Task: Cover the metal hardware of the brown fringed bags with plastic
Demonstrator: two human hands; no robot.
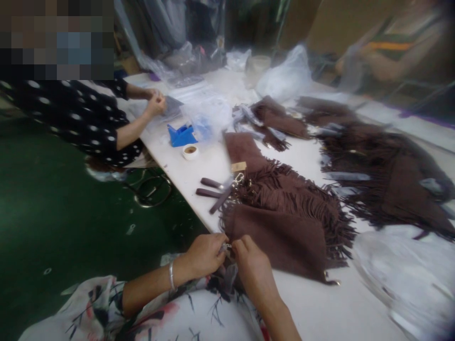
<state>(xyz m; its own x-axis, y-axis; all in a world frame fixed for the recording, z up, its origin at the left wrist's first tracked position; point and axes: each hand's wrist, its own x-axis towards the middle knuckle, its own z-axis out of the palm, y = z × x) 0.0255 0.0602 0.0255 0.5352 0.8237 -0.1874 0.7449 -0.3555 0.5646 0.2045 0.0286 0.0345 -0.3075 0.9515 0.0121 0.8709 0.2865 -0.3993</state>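
Note:
At the near table edge, my left hand [206, 255] is closed in a pinch on a small silvery metal clasp [226, 247]. Facing it, my right hand [254, 265] is closed too, its fingertips at the clasp's other side; what exactly they grip is partly hidden. Greyish wrapping hangs below the hands. Just beyond them lies a flat dark-brown suede bag [277, 237] with fringe and a gold zipper end. Behind it is another brown fringed bag [295, 189], with a tan tag [238, 166], metal hooks and short brown straps [209, 192] beside it.
More brown fringed bags [394, 170] are heaped on the right. Clear plastic bags [408, 274] lie at near right. A blue tape dispenser [182, 135] and tape roll [190, 151] stand at the left edge. A co-worker in polka dots [81, 118] handles plastic; another person sits far right.

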